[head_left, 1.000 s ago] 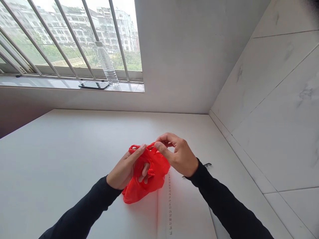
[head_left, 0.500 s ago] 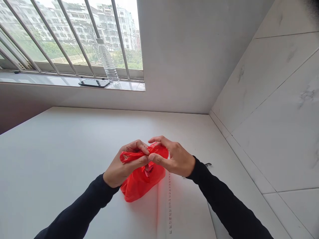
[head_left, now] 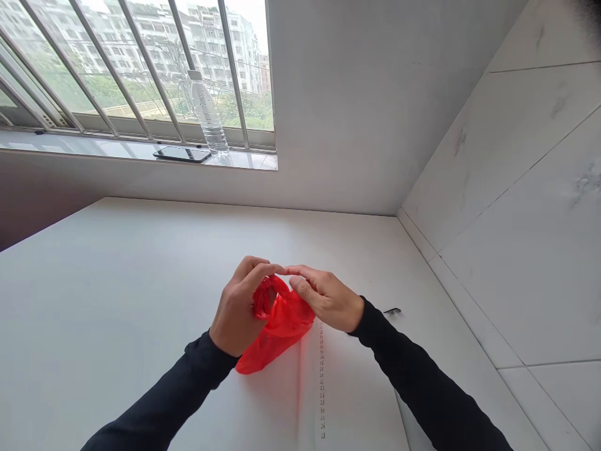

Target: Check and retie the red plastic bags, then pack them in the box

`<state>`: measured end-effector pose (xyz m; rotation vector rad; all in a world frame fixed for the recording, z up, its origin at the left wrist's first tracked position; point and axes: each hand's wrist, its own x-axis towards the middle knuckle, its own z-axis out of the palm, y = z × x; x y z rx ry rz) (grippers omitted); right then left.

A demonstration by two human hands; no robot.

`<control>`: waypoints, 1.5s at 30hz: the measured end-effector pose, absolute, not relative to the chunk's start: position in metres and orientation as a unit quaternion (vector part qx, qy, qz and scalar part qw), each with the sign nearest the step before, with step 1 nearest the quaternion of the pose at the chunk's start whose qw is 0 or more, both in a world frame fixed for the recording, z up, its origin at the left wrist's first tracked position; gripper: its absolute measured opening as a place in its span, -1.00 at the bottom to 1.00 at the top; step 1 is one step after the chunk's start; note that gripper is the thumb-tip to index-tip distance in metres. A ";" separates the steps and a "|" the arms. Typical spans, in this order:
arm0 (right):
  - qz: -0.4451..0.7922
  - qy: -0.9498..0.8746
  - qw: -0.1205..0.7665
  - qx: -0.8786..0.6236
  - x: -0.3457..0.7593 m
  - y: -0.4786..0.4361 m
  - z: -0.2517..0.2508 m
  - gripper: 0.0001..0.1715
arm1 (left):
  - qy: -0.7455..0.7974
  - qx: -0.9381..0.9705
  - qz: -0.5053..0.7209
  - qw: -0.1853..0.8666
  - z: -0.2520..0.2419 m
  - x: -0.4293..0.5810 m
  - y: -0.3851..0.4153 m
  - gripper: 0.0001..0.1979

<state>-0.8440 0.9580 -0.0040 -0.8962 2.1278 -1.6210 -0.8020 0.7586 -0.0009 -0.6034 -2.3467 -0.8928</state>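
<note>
A red plastic bag [head_left: 286, 326] rests on the white table, its upper part bunched and twisted between my hands. My left hand [head_left: 241, 305] curls round the gathered plastic on the left side, with the back of the hand turned to the camera. On the right, my right hand [head_left: 328, 297] has thumb and fingertips pressed at the bag's upper right edge. The fingertips of both hands meet above the bag. What the bag contains cannot be seen.
The white table [head_left: 141, 269] carries a column of handwritten numbers [head_left: 322, 382] near me. A small dark object [head_left: 392, 311] lies beyond my right sleeve. On the windowsill are a water bottle [head_left: 209, 119] and a phone [head_left: 182, 154]. A marbled wall [head_left: 526, 238] stands right.
My left hand has rolled over, its back now showing, and the flat band of red plastic is now bunched into a loop. The view has shifted slightly.
</note>
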 end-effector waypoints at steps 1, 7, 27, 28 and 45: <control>-0.571 0.741 0.167 -0.313 -0.845 0.958 -0.005 -0.49 | -0.873 -0.222 -0.328 0.284 0.000 -0.802 0.759 -0.60; -0.595 0.720 0.184 -0.306 -0.849 0.959 -0.009 -0.68 | -0.862 -0.243 -0.346 0.279 0.003 -0.801 0.758 -0.64; -0.676 0.712 0.025 -0.188 -0.874 0.975 -0.006 -0.78 | -0.903 -0.113 -0.344 0.232 -0.009 -0.821 0.739 -0.57; -0.667 0.723 0.017 -0.178 -0.880 0.979 -0.010 -0.76 | -0.913 -0.077 -0.328 0.228 -0.008 -0.824 0.734 -0.57; -0.606 0.770 0.083 -0.181 -0.907 1.005 -0.031 -0.61 | -0.797 0.122 -0.590 -0.039 -0.005 -0.842 0.709 -0.37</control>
